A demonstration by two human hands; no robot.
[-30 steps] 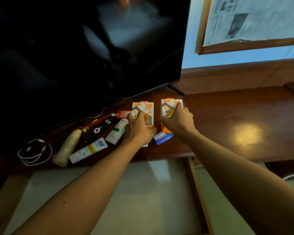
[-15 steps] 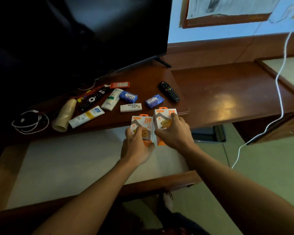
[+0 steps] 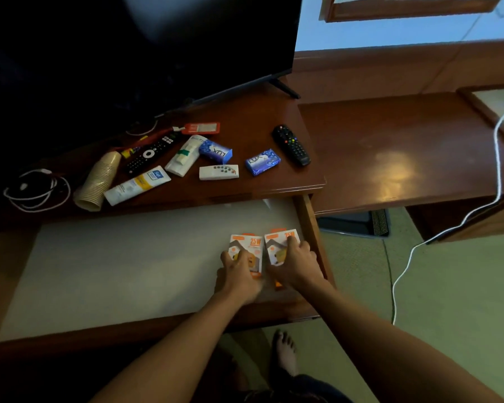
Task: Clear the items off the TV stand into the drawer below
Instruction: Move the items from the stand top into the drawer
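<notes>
Holding 2 charger boxes (image 3: 246,251) in drawer (image 3: 114,257).

"25W" on left charger box (image 3: 246,250), "LUX" on blue soap bar (image 3: 262,162)

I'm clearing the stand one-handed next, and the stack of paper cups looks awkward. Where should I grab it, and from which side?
The stack of paper cups lies on its side on the TV stand, wide mouth toward the front edge. Probably best to wrap the fingers round its middle from above. The white tube lies close on its right, so come in from the left, cable side.
</notes>
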